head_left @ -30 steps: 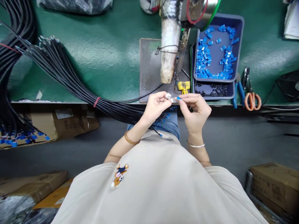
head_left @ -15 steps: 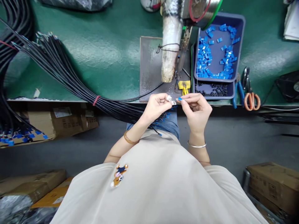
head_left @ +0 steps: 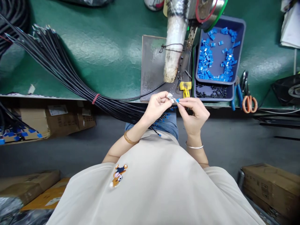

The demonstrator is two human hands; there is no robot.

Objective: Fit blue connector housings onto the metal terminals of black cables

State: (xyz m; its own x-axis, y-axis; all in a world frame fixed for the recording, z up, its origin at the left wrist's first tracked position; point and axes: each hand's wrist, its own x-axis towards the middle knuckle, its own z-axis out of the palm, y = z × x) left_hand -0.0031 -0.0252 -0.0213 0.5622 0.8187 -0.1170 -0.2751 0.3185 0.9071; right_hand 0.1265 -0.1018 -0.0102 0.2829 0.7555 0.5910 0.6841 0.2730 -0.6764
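Observation:
My left hand (head_left: 157, 104) is closed in a pinch, with white wrapping at its fingertips. A small cable end (head_left: 174, 100) pokes out of that pinch; most of it is hidden by the fingers. Between thumb and forefinger, my right hand (head_left: 194, 113) grips a small blue plastic connector housing (head_left: 177, 100), which meets the cable end. A bundle of black cables (head_left: 112, 107), tied with a red band (head_left: 95, 98), runs beneath my left forearm to my lap, where several ends carry blue housings.
Behind my hands, a white-wrapped tube (head_left: 173, 59) hangs over a dark board (head_left: 152, 68) beside a yellow-headed tool (head_left: 186, 88). A bin (head_left: 242, 37) of blue housings sits over one with black parts (head_left: 211, 91). Blue-handled pliers (head_left: 239, 93) and orange-handled scissors (head_left: 249, 104) lie right.
My right hand has moved slightly left, bringing the blue connector housing against the cable end in my left hand. My left hand has barely moved. The view has shifted a little.

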